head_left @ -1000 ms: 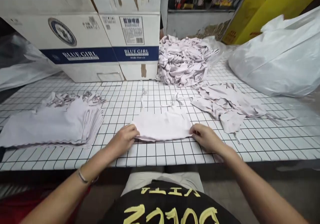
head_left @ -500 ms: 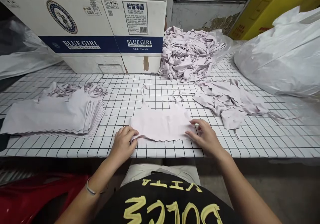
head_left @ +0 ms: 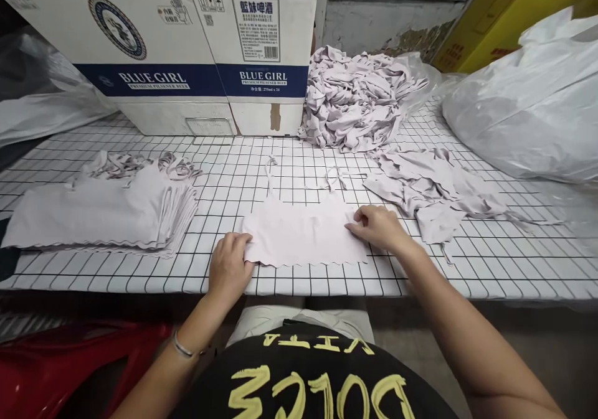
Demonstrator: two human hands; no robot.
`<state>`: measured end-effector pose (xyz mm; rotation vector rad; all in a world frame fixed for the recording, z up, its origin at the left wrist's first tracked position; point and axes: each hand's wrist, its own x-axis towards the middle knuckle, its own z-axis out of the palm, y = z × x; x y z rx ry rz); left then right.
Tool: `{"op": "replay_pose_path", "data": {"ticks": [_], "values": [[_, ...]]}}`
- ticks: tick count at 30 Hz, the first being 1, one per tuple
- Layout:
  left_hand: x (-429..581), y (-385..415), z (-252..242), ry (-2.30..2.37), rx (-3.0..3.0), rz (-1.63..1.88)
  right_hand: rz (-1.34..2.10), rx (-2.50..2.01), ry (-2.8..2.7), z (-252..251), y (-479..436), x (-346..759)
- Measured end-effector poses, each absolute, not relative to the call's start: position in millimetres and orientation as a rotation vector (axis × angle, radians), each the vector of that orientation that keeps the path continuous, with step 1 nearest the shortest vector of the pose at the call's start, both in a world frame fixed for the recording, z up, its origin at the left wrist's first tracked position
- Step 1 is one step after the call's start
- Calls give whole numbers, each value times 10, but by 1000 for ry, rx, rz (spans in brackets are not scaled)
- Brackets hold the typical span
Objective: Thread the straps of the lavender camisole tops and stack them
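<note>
A pale pink strappy top (head_left: pixel 303 235) lies flat on the table in front of me, its thin straps stretching away from me. My left hand (head_left: pixel 230 262) rests at its left edge, fingertips touching the cloth and thumb held apart from them. At the right edge, near the upper corner, my right hand (head_left: pixel 377 226) pinches the fabric between thumb and forefinger. To the left lies a neat stack of similar tops (head_left: pixel 93 213), straps bunched at the far side. Several crumpled tops (head_left: pixel 434 185) are spread loosely to the right.
A grid-patterned cloth (head_left: pixel 299 282) covers the table. Behind stand a large beer carton (head_left: pixel 261 114) and a heap of crumpled pink garments (head_left: pixel 355 101). A bulging white plastic bag (head_left: pixel 527 108) sits at the right. Below left is a red plastic stool or chair (head_left: pixel 79 369).
My right hand has moved up along the right edge and closed on it. My left hand has shifted slightly from the lower left corner up the edge. The lower hem lies flatter.
</note>
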<state>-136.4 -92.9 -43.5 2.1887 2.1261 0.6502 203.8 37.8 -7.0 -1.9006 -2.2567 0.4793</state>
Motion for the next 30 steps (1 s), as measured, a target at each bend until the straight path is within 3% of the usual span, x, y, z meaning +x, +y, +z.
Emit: {"op": "replay_pose_path", "data": {"ticks": [4, 9, 13, 18, 23, 28, 30], "values": [[-1319, -928, -431, 2116, 2121, 671, 657, -1962, -2149, -144, 278, 2071], [-1245, -931, -371, 2228, 2060, 604, 326, -2038, -1962, -118, 75, 2158], [-1234, -885, -365, 2199, 2035, 506, 516, -2062, -2106, -79, -221, 2160], [-1254, -868, -380, 2105, 2162, 619, 444, -2253, -2034, -5, -304, 2250], [-1213, -901, -386, 2124, 2268, 459, 528, -2117, -2103, -19, -338, 2175], [-1261, -1064, -291, 1995, 2300, 316, 834, -2175, -2143, 20, -320, 2384], [-1343, -1104, -157, 1877, 2229, 280, 767, -2146, -2170, 82, -285, 2436]]}}
